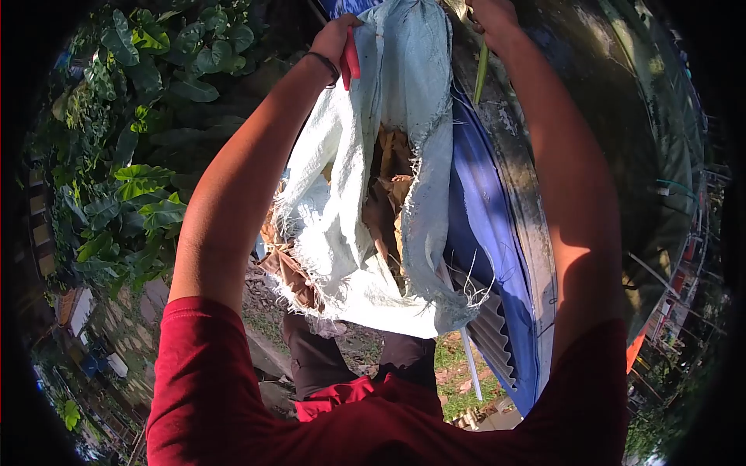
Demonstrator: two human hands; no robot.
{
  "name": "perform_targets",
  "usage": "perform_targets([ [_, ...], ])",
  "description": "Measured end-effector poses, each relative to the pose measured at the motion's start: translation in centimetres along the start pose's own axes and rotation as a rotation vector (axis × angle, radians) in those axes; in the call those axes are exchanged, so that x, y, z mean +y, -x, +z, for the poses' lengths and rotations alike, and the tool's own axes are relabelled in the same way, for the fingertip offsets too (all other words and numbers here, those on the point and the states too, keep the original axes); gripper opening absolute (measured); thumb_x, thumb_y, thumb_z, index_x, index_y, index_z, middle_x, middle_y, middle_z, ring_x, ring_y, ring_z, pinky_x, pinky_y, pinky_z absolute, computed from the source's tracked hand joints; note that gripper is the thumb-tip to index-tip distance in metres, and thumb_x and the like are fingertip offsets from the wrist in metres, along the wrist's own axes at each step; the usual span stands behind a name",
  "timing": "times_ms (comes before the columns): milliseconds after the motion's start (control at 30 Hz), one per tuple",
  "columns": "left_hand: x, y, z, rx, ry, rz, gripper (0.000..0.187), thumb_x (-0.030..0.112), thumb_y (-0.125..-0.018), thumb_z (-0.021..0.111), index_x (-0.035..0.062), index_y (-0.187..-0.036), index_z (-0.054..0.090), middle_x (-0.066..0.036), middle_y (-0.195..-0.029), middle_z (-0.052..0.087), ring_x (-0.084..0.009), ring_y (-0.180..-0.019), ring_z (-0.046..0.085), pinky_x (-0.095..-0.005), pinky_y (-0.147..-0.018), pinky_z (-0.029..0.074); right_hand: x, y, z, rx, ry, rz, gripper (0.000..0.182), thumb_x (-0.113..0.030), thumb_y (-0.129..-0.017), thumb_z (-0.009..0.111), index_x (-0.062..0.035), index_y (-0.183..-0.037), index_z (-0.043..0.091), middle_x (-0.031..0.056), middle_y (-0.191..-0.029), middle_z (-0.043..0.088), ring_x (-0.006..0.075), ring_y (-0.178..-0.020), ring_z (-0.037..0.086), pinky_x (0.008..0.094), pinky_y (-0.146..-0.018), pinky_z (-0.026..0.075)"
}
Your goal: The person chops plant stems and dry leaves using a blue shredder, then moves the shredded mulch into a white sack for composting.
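My left hand (pixel 334 40) is closed around a red-handled tool (pixel 350 60), its working end hidden. That hand is right at the upper left edge of a torn white woven sack (pixel 420 93). The sack hangs in front of my body with frayed edges, and dry brown leaves (pixel 386 202) show through its opening and out at its lower left. Up at the top edge of the view, my right hand (pixel 495 22) is closed on a narrow green stem (pixel 481 74) that points downward, to the right of the sack.
Broad-leaved green plants (pixel 148 182) grow thickly on the left. Right of the sack lie a blue tarp (pixel 483 210) and a weathered concrete edge (pixel 528 202). Below the tarp is a corrugated grey sheet (pixel 491 334). Grass and soil (pixel 458 361) show around my legs.
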State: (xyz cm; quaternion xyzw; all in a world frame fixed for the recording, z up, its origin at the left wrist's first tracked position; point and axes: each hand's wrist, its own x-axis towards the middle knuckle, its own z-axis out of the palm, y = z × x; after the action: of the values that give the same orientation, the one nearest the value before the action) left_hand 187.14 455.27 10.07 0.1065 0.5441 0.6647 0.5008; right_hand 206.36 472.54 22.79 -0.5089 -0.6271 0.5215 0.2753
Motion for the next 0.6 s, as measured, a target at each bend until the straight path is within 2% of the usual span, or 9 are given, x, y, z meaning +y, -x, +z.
perform_targets([
  [133, -1.1, 1.6, 1.2, -0.017, 0.116, -0.043, 0.026, 0.024, -0.089, 0.059, 0.0010, -0.099, 0.065, -0.013, -0.091, 0.071, -0.0245, -0.081, 0.067, -0.0361, -0.084, 0.053, -2.0, -1.6, 1.5, -0.121, 0.037, 0.056, 0.041, -0.040, -0.095, 0.067, 0.0006, -0.090, 0.066, 0.0011, -0.064, 0.047, 0.0115, -0.050, 0.035, 0.0313, -0.045, 0.027],
  [200, -1.5, 2.0, 1.4, -0.021, 0.130, -0.037, 0.026, 0.024, -0.089, 0.059, 0.0012, -0.099, 0.066, -0.012, -0.092, 0.071, -0.0243, -0.083, 0.067, -0.0359, -0.085, 0.053, -1.2, -3.3, 3.9, -0.139, -0.102, 0.033, 0.037, -0.037, -0.095, 0.067, 0.0001, -0.093, 0.067, 0.0022, -0.064, 0.048, 0.0119, -0.050, 0.034, 0.0322, -0.045, 0.028],
  [267, -1.5, 1.7, 1.3, -0.022, 0.131, -0.041, 0.027, 0.024, -0.089, 0.058, 0.0012, -0.101, 0.065, -0.012, -0.094, 0.071, -0.0243, -0.084, 0.067, -0.0358, -0.086, 0.052, -1.0, -4.2, 5.6, -0.232, 0.043, 0.054, 0.030, -0.033, -0.095, 0.067, -0.0031, -0.092, 0.069, 0.0034, -0.064, 0.049, 0.0130, -0.050, 0.036, 0.0340, -0.046, 0.029],
  [300, -1.4, 1.5, 1.1, -0.033, 0.107, -0.027, 0.028, 0.025, -0.089, 0.059, 0.0012, -0.102, 0.065, -0.012, -0.095, 0.071, -0.0243, -0.086, 0.067, -0.0358, -0.087, 0.052, -1.2, -4.3, 6.3, -0.166, 0.093, 0.076, 0.026, -0.028, -0.094, 0.067, -0.0024, -0.092, 0.070, 0.0062, -0.066, 0.054, 0.0176, -0.052, 0.044, 0.0382, -0.048, 0.035],
  [333, -1.7, 1.5, 1.0, -0.042, 0.087, -0.019, 0.028, 0.025, -0.089, 0.059, 0.0012, -0.103, 0.064, -0.012, -0.096, 0.071, -0.0244, -0.087, 0.067, -0.0357, -0.088, 0.052, -1.1, -4.2, 6.2, -0.170, 0.100, 0.084, 0.026, -0.028, -0.094, 0.067, -0.0024, -0.092, 0.070, 0.0062, -0.066, 0.054, 0.0176, -0.052, 0.044, 0.0382, -0.048, 0.035],
  [400, -1.7, 2.0, 1.2, -0.014, 0.101, -0.027, 0.030, 0.026, -0.089, 0.059, 0.0006, -0.105, 0.064, -0.013, -0.098, 0.070, -0.0245, -0.089, 0.066, -0.0364, -0.089, 0.052, -2.6, -1.8, 5.9, 0.086, 0.320, -0.058, 0.029, -0.027, -0.092, 0.069, 0.0014, -0.098, 0.072, 0.0095, -0.072, 0.061, 0.0226, -0.056, 0.051, 0.0422, -0.052, 0.040],
  [433, -1.8, 1.9, 1.1, -0.040, 0.092, -0.025, 0.031, 0.026, -0.089, 0.059, 0.0003, -0.105, 0.063, -0.013, -0.098, 0.070, -0.0246, -0.089, 0.066, -0.0366, -0.090, 0.052, -2.4, -2.4, 5.9, 0.127, 0.297, -0.073, 0.036, -0.027, -0.090, 0.071, 0.0042, -0.108, 0.071, 0.0128, -0.078, 0.065, 0.0252, -0.060, 0.056, 0.0433, -0.056, 0.044],
  [500, -2.1, 1.8, 1.1, -0.068, 0.086, -0.023, 0.031, 0.027, -0.089, 0.059, 0.0000, -0.106, 0.063, -0.013, -0.098, 0.070, -0.0246, -0.090, 0.066, -0.0368, -0.090, 0.051, -1.8, -4.5, 5.3, 0.085, 0.293, -0.014, 0.036, -0.027, -0.089, 0.072, 0.0043, -0.108, 0.071, 0.0134, -0.079, 0.065, 0.0247, -0.060, 0.055, 0.0430, -0.056, 0.044],
  [600, -2.6, 1.8, 1.4, -0.035, 0.117, -0.015, 0.032, 0.030, -0.084, 0.064, 0.0011, -0.097, 0.064, -0.014, -0.090, 0.066, -0.0238, -0.079, 0.063, -0.0361, -0.077, 0.051, 0.6, -8.4, 5.4, -0.005, 0.222, 0.073, 0.034, -0.027, -0.089, 0.073, 0.0045, -0.102, 0.071, 0.0136, -0.078, 0.065, 0.0242, -0.060, 0.056, 0.0425, -0.055, 0.043],
])
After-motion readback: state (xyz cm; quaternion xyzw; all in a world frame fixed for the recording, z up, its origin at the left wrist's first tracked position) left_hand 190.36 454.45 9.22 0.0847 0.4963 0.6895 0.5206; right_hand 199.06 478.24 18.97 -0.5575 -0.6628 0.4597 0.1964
